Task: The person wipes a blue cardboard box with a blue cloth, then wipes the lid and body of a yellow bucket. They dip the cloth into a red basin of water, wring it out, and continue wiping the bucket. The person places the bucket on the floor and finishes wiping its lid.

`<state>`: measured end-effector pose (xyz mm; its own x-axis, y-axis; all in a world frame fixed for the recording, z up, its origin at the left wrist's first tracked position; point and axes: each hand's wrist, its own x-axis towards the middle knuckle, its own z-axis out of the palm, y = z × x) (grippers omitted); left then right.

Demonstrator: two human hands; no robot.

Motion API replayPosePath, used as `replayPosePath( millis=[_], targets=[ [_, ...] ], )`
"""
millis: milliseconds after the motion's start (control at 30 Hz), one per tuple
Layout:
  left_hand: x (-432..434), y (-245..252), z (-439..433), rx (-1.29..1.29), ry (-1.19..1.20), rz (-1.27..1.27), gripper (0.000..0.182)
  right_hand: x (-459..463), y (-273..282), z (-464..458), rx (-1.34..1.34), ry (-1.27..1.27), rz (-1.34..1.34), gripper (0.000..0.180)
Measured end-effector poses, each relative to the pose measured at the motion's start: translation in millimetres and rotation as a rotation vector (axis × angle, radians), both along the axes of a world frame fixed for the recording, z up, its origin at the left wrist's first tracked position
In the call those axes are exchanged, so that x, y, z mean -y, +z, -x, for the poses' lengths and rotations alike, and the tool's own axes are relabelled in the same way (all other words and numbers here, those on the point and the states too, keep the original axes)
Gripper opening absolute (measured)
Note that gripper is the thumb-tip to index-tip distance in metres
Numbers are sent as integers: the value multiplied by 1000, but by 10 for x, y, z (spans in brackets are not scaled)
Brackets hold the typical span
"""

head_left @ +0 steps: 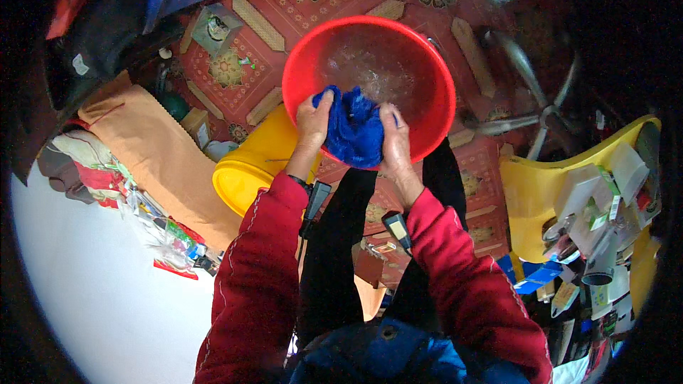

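Observation:
A wet-looking blue cloth point(353, 130) is stretched between my two hands over the near side of a red plastic bucket point(448, 101). My left hand point(314, 120) grips the cloth's left edge, thumb on top. Its right edge is in my right hand point(395, 136), pinched between thumb and fingers. Water point(373, 72) with some foam or glints shows inside the bucket beyond the cloth. The fingertips of both hands are partly hidden by the cloth.
A yellow bucket point(256, 165) lies tilted left of the red one. Farther left is a surface with an orange cover point(160, 154). At right stands a yellow chair point(528, 208) loaded with containers and boxes. A metal star-shaped base point(547, 112) is on the patterned red floor point(315, 0).

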<state>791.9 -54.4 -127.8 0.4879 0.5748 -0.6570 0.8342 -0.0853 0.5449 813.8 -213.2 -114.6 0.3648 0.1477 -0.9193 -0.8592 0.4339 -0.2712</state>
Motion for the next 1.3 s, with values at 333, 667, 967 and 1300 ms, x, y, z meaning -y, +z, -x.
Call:
replayPosePath(
  millis=[333,667,967,1300],
  targets=[
    [254,-566,146,171,-766,-214,66,265,-206,207,712,772,566,79],
    [252,-1101,-5,-414,-948,-272,26,318,-298,335,19,341,21,63],
    [252,1096,255,-97,-144,421,14,-11,-72,78,-274,-58,-508,55],
    [-49,1943,356,-88,-124,523,37,-13,-141,52,-327,141,-197,24]
  ],
)
